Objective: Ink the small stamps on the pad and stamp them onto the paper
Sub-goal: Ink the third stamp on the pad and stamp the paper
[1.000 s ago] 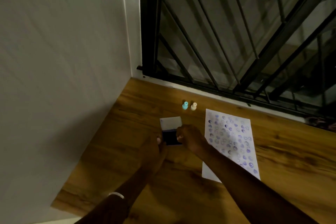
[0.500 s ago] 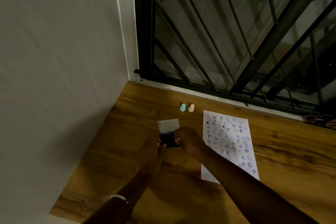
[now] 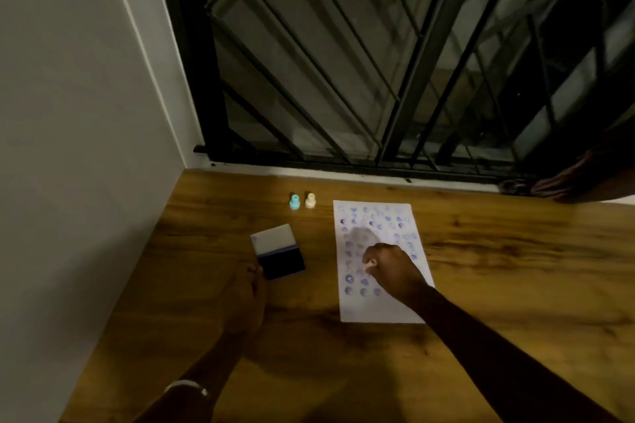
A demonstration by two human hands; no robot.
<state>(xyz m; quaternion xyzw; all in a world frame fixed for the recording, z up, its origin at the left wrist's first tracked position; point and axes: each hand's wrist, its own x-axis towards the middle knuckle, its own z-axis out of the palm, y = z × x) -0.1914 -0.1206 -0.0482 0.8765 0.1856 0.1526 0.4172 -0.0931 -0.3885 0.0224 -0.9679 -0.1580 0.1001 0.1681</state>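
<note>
Moved off the ink pad (image 3: 282, 263) since a moment ago, the right hand (image 3: 391, 269) now sits over the middle of the paper (image 3: 379, 311), fingers curled tight around a small pale object, likely a stamp, mostly hidden. Rows of blue-violet stamp marks cover the sheet on the wooden counter (image 3: 515, 268). Left of the sheet, the left hand (image 3: 244, 299) rests at the open pad's near corner, fingers pressed together against its edge. A teal stamp (image 3: 294, 201) and a cream stamp (image 3: 310, 200) stand upright side by side beyond the pad, near the window grille (image 3: 343, 62).
</note>
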